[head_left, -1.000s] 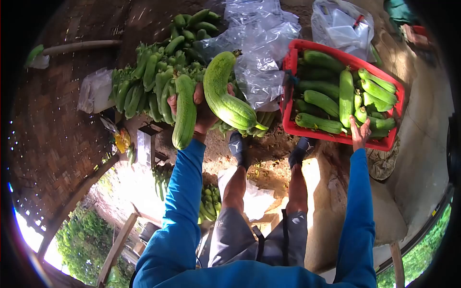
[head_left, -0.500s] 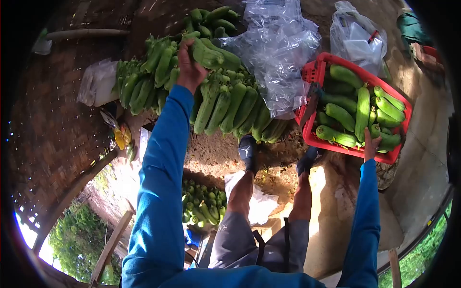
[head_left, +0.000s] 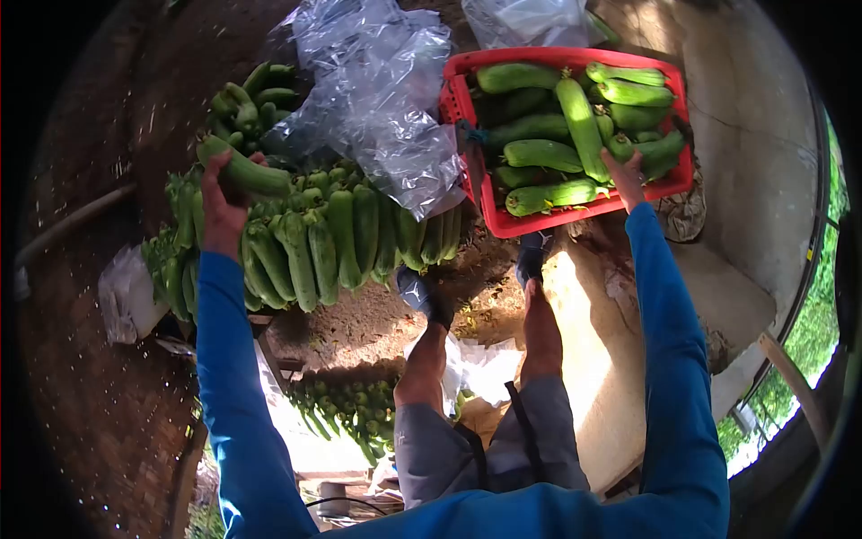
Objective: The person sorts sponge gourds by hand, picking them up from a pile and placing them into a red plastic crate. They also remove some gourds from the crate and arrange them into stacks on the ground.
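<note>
My left hand (head_left: 226, 199) is wrapped round a thick green gourd (head_left: 251, 175) and holds it above the left end of a long pile of green gourds (head_left: 346, 235). On the right, my right hand (head_left: 626, 176) reaches over the near rim of a red plastic crate (head_left: 539, 221), its fingers on the gourds inside. Beside its fingertips lies a long gourd (head_left: 582, 126) across the middle of the crate. Whether the right hand grips a gourd cannot be made out.
Clear plastic bags (head_left: 368, 90) lie behind the pile, and another plastic bag (head_left: 530, 22) is behind the crate. More small green produce (head_left: 346, 404) lies near my legs. A woven wall (head_left: 81, 377) stands at the left.
The view has turned, so the pile and crate appear further left. My left hand, still holding a gourd, is now at the pile's left part. My right hand remains at the crate.
</note>
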